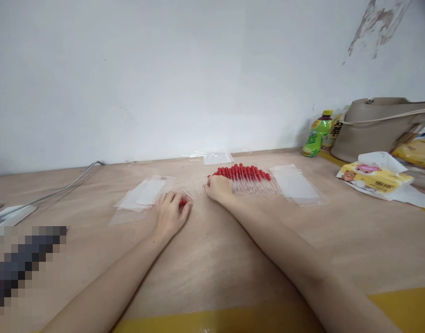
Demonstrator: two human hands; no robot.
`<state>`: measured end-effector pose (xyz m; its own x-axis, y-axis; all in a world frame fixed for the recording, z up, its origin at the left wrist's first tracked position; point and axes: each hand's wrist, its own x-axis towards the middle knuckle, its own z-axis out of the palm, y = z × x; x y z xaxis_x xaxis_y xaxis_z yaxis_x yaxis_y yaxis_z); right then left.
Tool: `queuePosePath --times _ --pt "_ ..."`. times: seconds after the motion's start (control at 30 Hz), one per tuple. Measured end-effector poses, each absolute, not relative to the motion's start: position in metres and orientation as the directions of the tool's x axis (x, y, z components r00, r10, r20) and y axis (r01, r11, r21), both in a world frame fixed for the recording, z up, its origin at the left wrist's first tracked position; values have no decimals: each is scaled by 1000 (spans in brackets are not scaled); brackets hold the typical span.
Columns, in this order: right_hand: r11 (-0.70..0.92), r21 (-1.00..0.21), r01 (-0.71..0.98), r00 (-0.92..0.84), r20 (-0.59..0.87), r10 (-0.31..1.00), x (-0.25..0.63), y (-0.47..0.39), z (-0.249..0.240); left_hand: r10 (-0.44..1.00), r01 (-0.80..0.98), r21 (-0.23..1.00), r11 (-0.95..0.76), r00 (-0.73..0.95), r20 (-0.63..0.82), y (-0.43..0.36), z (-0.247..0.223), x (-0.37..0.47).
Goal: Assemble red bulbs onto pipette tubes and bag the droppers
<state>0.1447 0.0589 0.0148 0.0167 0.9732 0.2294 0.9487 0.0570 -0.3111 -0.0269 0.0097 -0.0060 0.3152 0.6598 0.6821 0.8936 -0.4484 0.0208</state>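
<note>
Several thin clear sticks with red ends [247, 173] lie side by side in a row at the middle of the table, red ends toward the wall. My right hand [218, 187] is closed at the left end of this row, with a red tip showing beside its fingers. To its left, my left hand [171, 212] curls over something red [183, 201], mostly hidden under the fingers. A few clear sticks [190, 192] lie between the hands. Clear bags with white sheets rest on both sides, one stack [150, 192] at left and another [296, 182] at right.
Near the wall lies a small white stack [217, 158]. At right stand a green bottle [316, 134] and a grey-beige bag [375, 129], with a yellow tissue pack [374, 178] before them. A grey cable [70, 182] crosses the left side beside a blurred dark object [23, 263].
</note>
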Motion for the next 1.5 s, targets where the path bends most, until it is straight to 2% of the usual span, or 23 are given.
queuePosePath --times 0.1,0.3,0.53,0.63,0.7,0.8,0.93,1.07,1.17,1.23,1.4,1.5 --pt "25 -323 946 36 181 983 130 67 15 673 938 -69 -339 293 679 16 -4 -36" --pt "-23 -341 940 65 111 992 121 79 12 659 925 -170 -340 364 658 17 -3 -36" --pt "-9 -319 948 72 186 980 127 56 9 637 889 -246 -386 450 626 17 -1 -35" --pt "49 -310 949 52 310 949 142 35 3 601 893 -204 -401 424 677 16 0 -35" --pt "169 -300 939 -18 447 894 159 19 -5 562 890 -149 -430 393 728 12 0 -33" --pt "314 -340 886 -90 538 838 192 -4 -18 521 817 -14 -576 380 765 2 0 -28" --pt "457 -368 810 -170 599 782 236 -31 -28 520 561 198 -804 501 692 -16 -2 -13" --pt "517 -261 815 -232 672 704 254 -43 -28 584 464 357 -810 595 552 -27 -4 -3" --pt "533 -163 830 -306 667 680 252 -43 -25 611 466 394 -792 610 505 -30 -6 1" --pt "557 -151 817 -342 652 677 249 -43 -23 610 472 386 -793 621 493 -32 -7 3" --pt "558 -224 799 -320 627 710 245 -45 -18 596 474 363 -802 667 446 -29 -8 10" --pt "554 -268 788 -316 597 737 241 -49 -17 615 464 409 -786 652 443 -26 -8 12"
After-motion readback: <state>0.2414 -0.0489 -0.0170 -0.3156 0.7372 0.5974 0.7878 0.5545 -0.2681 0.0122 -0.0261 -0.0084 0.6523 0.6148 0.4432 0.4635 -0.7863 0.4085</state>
